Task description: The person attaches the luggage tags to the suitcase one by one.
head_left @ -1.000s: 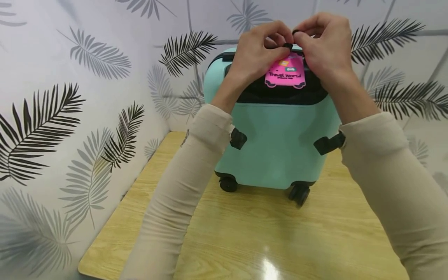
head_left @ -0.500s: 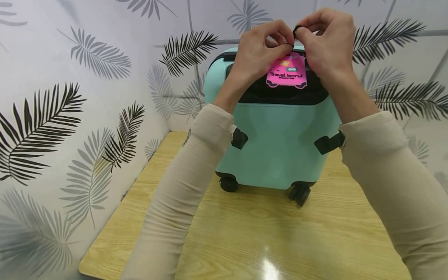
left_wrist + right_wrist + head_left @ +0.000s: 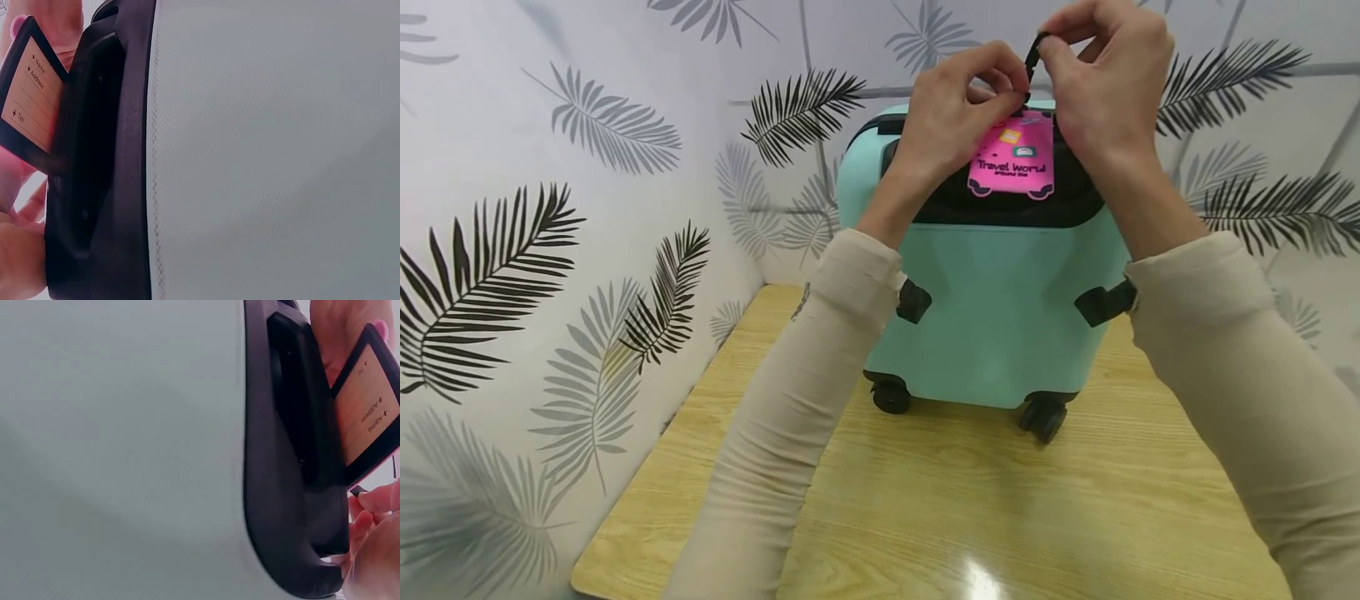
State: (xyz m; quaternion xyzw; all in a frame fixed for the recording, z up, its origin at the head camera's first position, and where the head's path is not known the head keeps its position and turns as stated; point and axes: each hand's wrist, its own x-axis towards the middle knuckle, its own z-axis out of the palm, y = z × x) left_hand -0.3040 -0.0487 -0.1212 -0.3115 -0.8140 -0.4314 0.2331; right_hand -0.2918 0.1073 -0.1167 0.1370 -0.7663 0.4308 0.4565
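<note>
A pink luggage tag (image 3: 1011,163) printed "Travel World" hangs in front of the black top part of a mint-green suitcase (image 3: 992,317). My left hand (image 3: 951,108) pinches the tag's black strap (image 3: 1032,62) low down, just above the tag. Higher up, my right hand (image 3: 1108,87) holds the same strap between thumb and forefinger, with a short length showing between both hands. From the left wrist view, the tag's back shows a card (image 3: 34,94) with Name, Address and Tel lines. A black handle (image 3: 312,425) runs beside the tag in the right wrist view.
The suitcase stands upright on black wheels (image 3: 1042,419) upon a wood-grain table (image 3: 1000,500). Close behind and to the left rises a wall (image 3: 647,100) with a leaf pattern. Black straps (image 3: 1103,305) show at both sleeve cuffs.
My right hand has moved up and slightly right, drawing out more of the strap between the hands. The left hand stays nearly in place, and the tag hangs slightly lower.
</note>
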